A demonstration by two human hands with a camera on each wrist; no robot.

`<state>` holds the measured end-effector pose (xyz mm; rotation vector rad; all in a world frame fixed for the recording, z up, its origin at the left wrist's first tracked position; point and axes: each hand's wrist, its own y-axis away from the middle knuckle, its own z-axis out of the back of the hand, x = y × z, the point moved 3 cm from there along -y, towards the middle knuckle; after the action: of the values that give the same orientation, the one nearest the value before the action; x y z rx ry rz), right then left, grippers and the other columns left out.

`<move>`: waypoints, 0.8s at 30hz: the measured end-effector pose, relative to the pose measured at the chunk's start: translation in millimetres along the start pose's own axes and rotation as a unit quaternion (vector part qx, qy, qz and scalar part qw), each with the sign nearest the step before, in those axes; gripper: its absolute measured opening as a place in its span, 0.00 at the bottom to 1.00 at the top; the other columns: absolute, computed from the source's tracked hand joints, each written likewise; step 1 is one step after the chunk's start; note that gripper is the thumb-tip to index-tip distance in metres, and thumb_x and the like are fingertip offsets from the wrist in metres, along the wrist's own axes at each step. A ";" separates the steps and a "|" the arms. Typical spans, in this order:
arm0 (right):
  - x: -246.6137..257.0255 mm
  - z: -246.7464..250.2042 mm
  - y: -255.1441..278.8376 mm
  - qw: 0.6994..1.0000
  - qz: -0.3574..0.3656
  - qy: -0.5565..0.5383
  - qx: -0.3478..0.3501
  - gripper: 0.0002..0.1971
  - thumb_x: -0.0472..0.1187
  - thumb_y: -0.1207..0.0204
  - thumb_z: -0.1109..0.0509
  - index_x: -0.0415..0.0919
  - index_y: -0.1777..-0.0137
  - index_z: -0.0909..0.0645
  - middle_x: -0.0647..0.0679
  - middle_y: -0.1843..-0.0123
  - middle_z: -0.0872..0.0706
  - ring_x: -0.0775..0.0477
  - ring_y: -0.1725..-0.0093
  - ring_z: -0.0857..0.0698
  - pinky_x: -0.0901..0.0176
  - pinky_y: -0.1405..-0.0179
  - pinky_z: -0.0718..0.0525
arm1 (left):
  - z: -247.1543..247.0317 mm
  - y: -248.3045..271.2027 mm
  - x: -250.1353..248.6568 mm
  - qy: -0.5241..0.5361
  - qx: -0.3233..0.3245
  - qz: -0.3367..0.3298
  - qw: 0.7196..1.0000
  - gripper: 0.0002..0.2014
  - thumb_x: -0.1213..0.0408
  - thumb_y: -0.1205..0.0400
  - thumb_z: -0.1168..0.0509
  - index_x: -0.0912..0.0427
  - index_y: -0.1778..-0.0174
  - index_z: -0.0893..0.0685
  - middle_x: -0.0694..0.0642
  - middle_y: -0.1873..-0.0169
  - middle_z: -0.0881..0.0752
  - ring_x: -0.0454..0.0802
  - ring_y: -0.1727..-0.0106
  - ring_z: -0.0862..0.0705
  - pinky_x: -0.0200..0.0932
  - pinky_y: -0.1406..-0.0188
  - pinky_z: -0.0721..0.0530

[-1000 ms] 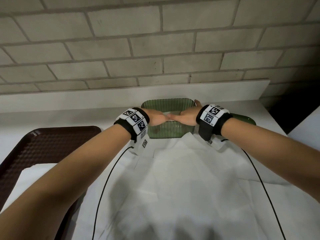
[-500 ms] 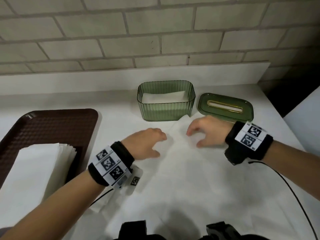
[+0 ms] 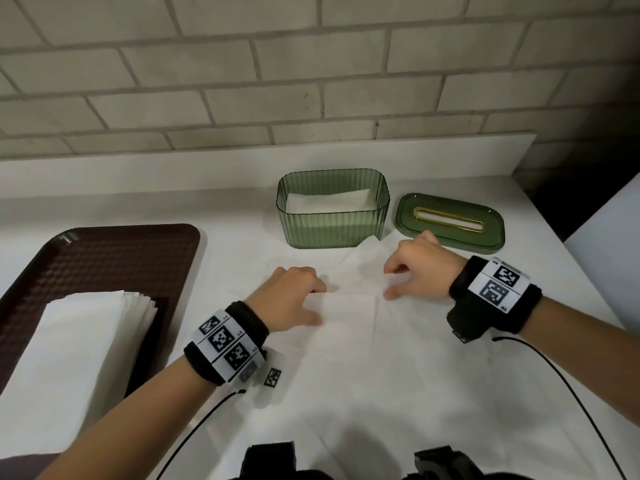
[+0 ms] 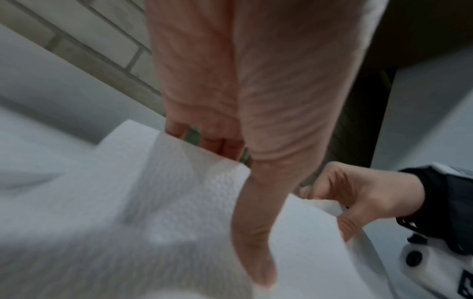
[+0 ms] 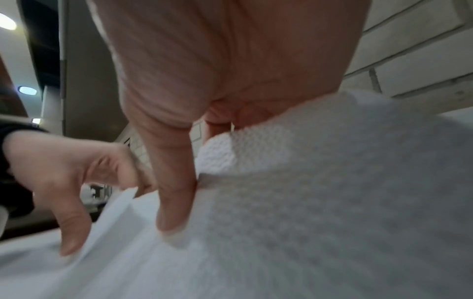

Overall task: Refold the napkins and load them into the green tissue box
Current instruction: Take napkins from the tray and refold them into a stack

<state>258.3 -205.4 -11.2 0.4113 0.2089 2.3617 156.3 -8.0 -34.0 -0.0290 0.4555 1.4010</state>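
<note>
Brown tray (image 3: 104,251) far left on the counter (image 3: 242,209), stack of napkins (image 3: 79,344) on it, waiting. Left hand (image 3: 291,299) pinches the far edge of an open napkin (image 3: 363,341) spread mid-counter, thumb under, fingers curled over. Right hand (image 3: 419,268) has the same grip on the same edge. Green tissue box (image 3: 332,209) just behind, open, a folded napkin (image 3: 329,202) inside; lid (image 3: 450,221) lies beside it, right. Step looks like starting the fold. Next likely: bring edge toward body, line up corners, crease flat.
</note>
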 end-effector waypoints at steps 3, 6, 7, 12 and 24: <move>-2.6 13.2 5.9 0.997 0.024 -0.065 -0.044 0.08 0.50 0.31 0.21 0.51 0.64 0.17 0.54 0.75 0.29 0.54 0.72 0.30 0.59 0.60 0.32 | 12.5 12.6 5.5 0.119 -0.041 -0.015 0.992 0.10 0.53 0.26 0.24 0.53 0.64 0.17 0.48 0.68 0.18 0.49 0.61 0.20 0.47 0.57 0.22; -5.1 29.8 13.5 0.991 0.037 -0.095 -0.085 0.04 0.47 0.30 0.22 0.49 0.61 0.12 0.56 0.74 0.24 0.55 0.71 0.26 0.61 0.64 0.29 | 29.2 29.2 8.0 0.217 -0.079 -0.007 0.973 0.08 0.54 0.25 0.23 0.52 0.61 0.13 0.47 0.64 0.11 0.43 0.61 0.15 0.40 0.57 0.18; -4.5 36.8 17.1 0.989 0.043 -0.101 -0.104 0.03 0.46 0.30 0.22 0.49 0.60 0.12 0.56 0.74 0.22 0.54 0.71 0.24 0.60 0.62 0.27 | 34.0 35.5 9.0 0.264 -0.091 0.003 0.960 0.06 0.57 0.25 0.23 0.50 0.58 0.12 0.45 0.61 0.09 0.41 0.60 0.12 0.37 0.58 0.17; 0.0 74.8 37.3 0.964 0.054 -0.183 -0.184 0.04 0.43 0.28 0.24 0.56 0.61 0.13 0.46 0.67 0.11 0.46 0.67 0.16 0.56 0.65 0.21 | 32.4 58.3 27.7 0.496 -0.182 0.095 0.844 0.21 0.70 0.25 0.23 0.54 0.40 0.22 0.57 0.55 0.07 0.56 0.59 0.08 0.50 0.61 0.10; 43.6 101.3 106.5 0.779 0.216 -0.466 -0.359 0.16 0.32 0.29 0.42 0.38 0.67 0.12 0.45 0.63 0.09 0.43 0.60 0.14 0.61 0.57 0.20 | 1.1 78.5 2.3 0.536 -0.338 0.033 0.773 0.46 0.85 0.20 0.36 0.39 0.17 0.46 0.21 0.25 0.41 0.19 0.34 0.25 0.19 0.41 0.26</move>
<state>196.4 -249.8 121.8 1.2451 -1.3243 2.1117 82.1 8.8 -14.5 -1.4841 0.8519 1.4459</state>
